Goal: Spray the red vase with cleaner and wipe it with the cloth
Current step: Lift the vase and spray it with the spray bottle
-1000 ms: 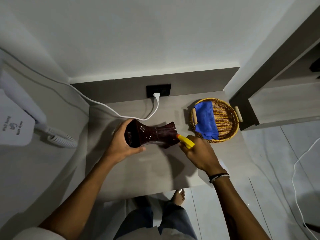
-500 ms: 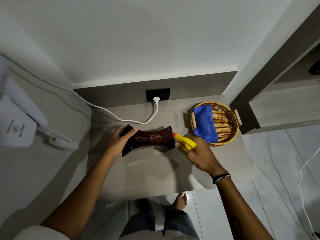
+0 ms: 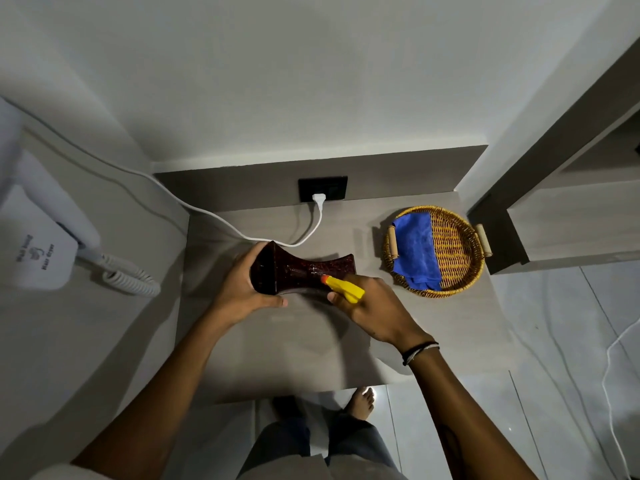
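The dark red vase [image 3: 304,271] lies on its side above the grey counter [image 3: 294,344], narrow in the middle and flared at both ends. My left hand [image 3: 242,289] grips its left flared end. My right hand [image 3: 374,310] holds a spray bottle with a yellow head [image 3: 346,289] and orange nozzle, which points at the vase's waist from the right, almost touching it. The bottle's body is hidden under my hand. The blue cloth [image 3: 415,251] lies folded in the wicker basket [image 3: 460,251] at the counter's right.
A white cable [image 3: 311,230] runs from the wall socket [image 3: 322,188] across the counter's back, just behind the vase. A wall hair dryer [image 3: 41,244] with a coiled cord hangs at the left. The counter's front edge is above my bare foot [image 3: 362,403].
My left hand has turned the vase and shifted its grip around the left end. The spray nozzle has moved left, from the vase's right end to its waist.
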Available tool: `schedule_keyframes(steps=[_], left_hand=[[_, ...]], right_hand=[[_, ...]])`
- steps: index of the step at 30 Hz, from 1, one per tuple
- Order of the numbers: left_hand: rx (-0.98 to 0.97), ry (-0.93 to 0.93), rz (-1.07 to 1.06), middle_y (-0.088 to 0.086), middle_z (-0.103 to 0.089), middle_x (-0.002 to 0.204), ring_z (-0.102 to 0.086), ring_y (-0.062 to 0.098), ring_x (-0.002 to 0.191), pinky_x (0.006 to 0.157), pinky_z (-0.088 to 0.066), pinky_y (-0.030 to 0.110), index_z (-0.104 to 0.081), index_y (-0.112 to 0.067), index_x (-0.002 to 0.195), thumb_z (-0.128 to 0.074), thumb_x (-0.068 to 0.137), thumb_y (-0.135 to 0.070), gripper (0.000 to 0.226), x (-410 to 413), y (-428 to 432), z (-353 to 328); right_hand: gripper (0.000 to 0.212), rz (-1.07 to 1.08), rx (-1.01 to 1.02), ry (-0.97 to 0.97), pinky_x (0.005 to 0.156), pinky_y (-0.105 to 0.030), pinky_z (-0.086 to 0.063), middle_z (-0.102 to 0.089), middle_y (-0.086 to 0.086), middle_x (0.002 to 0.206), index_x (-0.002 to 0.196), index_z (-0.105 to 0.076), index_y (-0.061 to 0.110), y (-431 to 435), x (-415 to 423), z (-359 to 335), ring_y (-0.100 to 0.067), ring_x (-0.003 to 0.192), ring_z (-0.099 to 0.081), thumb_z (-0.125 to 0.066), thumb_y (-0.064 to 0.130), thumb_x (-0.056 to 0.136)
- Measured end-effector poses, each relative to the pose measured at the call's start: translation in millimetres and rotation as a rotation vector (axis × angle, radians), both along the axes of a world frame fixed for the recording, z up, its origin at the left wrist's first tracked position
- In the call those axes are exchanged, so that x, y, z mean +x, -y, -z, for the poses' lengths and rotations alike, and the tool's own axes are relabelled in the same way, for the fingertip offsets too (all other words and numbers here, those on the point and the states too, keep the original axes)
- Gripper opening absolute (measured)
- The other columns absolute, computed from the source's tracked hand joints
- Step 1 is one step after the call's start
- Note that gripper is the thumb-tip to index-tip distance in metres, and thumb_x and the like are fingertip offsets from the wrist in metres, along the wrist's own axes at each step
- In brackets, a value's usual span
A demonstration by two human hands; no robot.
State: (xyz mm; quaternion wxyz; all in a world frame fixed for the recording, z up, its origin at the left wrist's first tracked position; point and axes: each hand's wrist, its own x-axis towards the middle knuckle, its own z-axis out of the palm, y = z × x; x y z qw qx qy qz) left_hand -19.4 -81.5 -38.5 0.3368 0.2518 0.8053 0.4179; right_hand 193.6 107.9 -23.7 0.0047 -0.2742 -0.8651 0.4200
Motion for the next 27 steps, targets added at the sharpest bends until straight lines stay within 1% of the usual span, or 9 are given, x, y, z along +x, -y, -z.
schedule_keyframes(steps=[4, 7, 11, 15, 18, 20, 22, 24, 27], left_hand=[[-0.023, -0.038, 0.039, 0.006, -0.052, 0.158, -0.052, 0.029, 0.145, 0.122, -0.045, 0.054, -0.046, -0.028, 0.160, -0.107, 0.052, -0.010, 0.125, -3, -3, 0], [-0.020, -0.115, 0.088, 0.002, -0.052, 0.155, -0.051, 0.023, 0.144, 0.122, -0.045, 0.050, -0.047, -0.027, 0.157, -0.104, 0.045, -0.033, 0.126, -4, -5, -1], [-0.035, -0.188, 0.117, -0.004, -0.055, 0.150, -0.054, 0.021, 0.140, 0.117, -0.049, 0.047, -0.052, -0.028, 0.152, -0.100, 0.040, -0.054, 0.125, -5, -10, -5], [-0.039, -0.102, -0.050, -0.020, -0.078, 0.109, -0.073, -0.001, 0.103, 0.092, -0.061, 0.036, -0.070, -0.047, 0.111, -0.101, 0.043, -0.065, 0.078, -2, -19, -9], [-0.111, 0.023, -0.181, -0.008, -0.084, 0.089, -0.081, 0.013, 0.084, 0.087, -0.066, 0.054, -0.078, -0.031, 0.093, -0.088, 0.045, -0.086, 0.074, -6, -26, -15], [-0.184, 0.060, -0.204, -0.001, -0.083, 0.091, -0.080, 0.023, 0.086, 0.087, -0.066, 0.057, -0.073, -0.025, 0.096, -0.081, 0.050, -0.092, 0.081, -9, -28, -16], [-0.220, 0.090, -0.233, -0.001, -0.077, 0.106, -0.076, 0.027, 0.096, 0.089, -0.065, 0.057, -0.066, -0.030, 0.104, -0.077, 0.057, -0.090, 0.077, -7, -29, -16], [-0.210, 0.078, -0.231, -0.008, -0.075, 0.111, -0.074, 0.023, 0.100, 0.089, -0.065, 0.054, -0.065, -0.042, 0.110, -0.074, 0.064, -0.088, 0.065, -4, -30, -16], [-0.156, 0.059, -0.167, -0.020, -0.077, 0.102, -0.075, 0.014, 0.102, 0.085, -0.066, 0.045, -0.066, -0.059, 0.106, -0.076, 0.063, -0.089, 0.053, 0, -27, -16]], right_hand=[[0.026, 0.100, 0.122, 0.115, 0.067, -0.042, -0.052, -0.071, -0.006, 0.082, 0.086, -0.061, 0.026, -13, 18, 7, -0.036, 0.081, -0.067, -0.066, 0.049, 0.100], [0.030, 0.180, 0.148, 0.132, 0.063, -0.037, -0.046, -0.066, -0.004, 0.081, 0.087, -0.060, 0.021, -21, 28, 10, -0.034, 0.078, -0.066, -0.067, 0.047, 0.101], [0.031, 0.219, 0.112, 0.098, 0.066, -0.044, -0.052, -0.071, -0.008, 0.083, 0.093, -0.067, 0.014, -25, 33, 8, -0.033, 0.077, -0.065, -0.069, 0.044, 0.101], [0.030, 0.227, 0.051, -0.014, 0.067, -0.046, -0.051, -0.069, -0.005, 0.079, 0.091, -0.067, 0.015, -22, 35, 3, -0.028, 0.074, -0.064, -0.068, 0.043, 0.102], [0.031, 0.226, 0.025, -0.048, 0.065, -0.044, -0.049, -0.068, -0.005, 0.077, 0.089, -0.066, 0.014, -20, 34, -1, -0.026, 0.073, -0.064, -0.070, 0.042, 0.102], [0.032, 0.201, 0.022, -0.054, 0.060, -0.036, -0.043, -0.065, -0.003, 0.073, 0.083, -0.062, 0.016, -18, 34, -2, -0.023, 0.069, -0.060, -0.071, 0.041, 0.101], [0.032, 0.166, 0.016, -0.048, 0.058, -0.031, -0.038, -0.063, 0.000, 0.070, 0.080, -0.059, 0.020, -16, 34, -3, -0.019, 0.066, -0.057, -0.072, 0.041, 0.100], [0.030, 0.132, 0.000, -0.038, 0.059, -0.031, -0.039, -0.060, 0.006, 0.067, 0.078, -0.056, 0.029, -14, 32, -4, -0.015, 0.065, -0.056, -0.072, 0.042, 0.100], [0.026, 0.071, -0.030, -0.039, 0.062, -0.036, -0.044, -0.059, 0.010, 0.067, 0.079, -0.057, 0.037, -7, 29, -7, -0.016, 0.066, -0.059, -0.071, 0.045, 0.100]])
